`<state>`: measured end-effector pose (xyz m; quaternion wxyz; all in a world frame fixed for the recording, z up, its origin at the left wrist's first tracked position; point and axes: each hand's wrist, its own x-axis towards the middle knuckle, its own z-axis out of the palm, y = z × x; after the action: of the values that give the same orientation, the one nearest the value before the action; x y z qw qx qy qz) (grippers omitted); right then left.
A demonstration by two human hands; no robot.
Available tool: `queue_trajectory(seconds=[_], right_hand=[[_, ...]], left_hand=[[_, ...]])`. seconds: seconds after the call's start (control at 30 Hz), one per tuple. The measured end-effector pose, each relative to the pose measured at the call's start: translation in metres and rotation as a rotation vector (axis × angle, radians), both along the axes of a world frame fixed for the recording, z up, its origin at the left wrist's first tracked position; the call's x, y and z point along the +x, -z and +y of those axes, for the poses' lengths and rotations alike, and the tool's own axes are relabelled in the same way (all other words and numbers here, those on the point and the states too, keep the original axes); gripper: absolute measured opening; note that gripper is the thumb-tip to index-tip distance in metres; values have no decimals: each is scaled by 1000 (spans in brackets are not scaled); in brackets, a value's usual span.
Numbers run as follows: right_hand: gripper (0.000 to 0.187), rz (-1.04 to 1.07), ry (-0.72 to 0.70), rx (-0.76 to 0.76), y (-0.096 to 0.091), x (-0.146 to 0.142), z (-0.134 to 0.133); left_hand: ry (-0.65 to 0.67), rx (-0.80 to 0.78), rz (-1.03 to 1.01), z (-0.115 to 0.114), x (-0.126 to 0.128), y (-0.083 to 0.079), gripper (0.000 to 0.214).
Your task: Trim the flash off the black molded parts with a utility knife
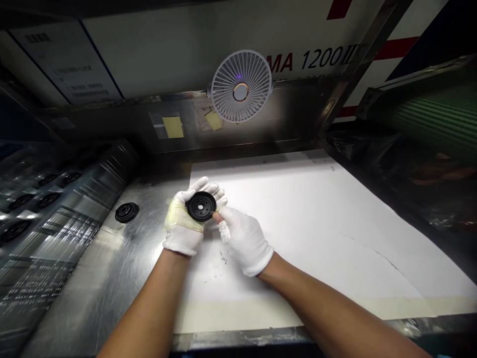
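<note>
A round black plastic part (201, 206) with a raised rim and small holes about a pale centre faces up in my left hand (185, 219). That hand wears a white glove with yellowish tape around it, and its fingers cradle the part from behind. My right hand (244, 238), also gloved in white with a bare fingertip showing, is closed in a pinch at the part's lower right rim. Whatever thin thing sits between those fingers is too small to make out. A second black round part (126, 212) with a stepped edge lies on the metal bench to the left.
White paper (316, 238) covers much of the metal bench (122, 258). Stacked clear trays (67, 233) with several black parts stand at left. A small round fan (241, 85) is mounted at the back. Dark plastic sheeting (376, 149) lies at right.
</note>
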<state>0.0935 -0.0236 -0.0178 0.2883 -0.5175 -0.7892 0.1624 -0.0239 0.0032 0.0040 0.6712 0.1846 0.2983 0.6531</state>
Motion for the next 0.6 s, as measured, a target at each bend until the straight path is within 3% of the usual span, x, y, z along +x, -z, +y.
queue_trajectory(seconds=[0.07,0.23,0.37,0.6], right_hand=[[21,0,20,3,1,2,1],[20,-20,35,4,0,-4,-2],[19,-22,7,21,-1,-8,-5],[23,27,-6,-27,0,0,0]], left_hand=[[5,21,-25,0,-2,0,24],[-131,41,-79,4,3,1,4],[-208,93,-105,4,6,0,4],[15,-6,-19,-1,-3,-2,26]])
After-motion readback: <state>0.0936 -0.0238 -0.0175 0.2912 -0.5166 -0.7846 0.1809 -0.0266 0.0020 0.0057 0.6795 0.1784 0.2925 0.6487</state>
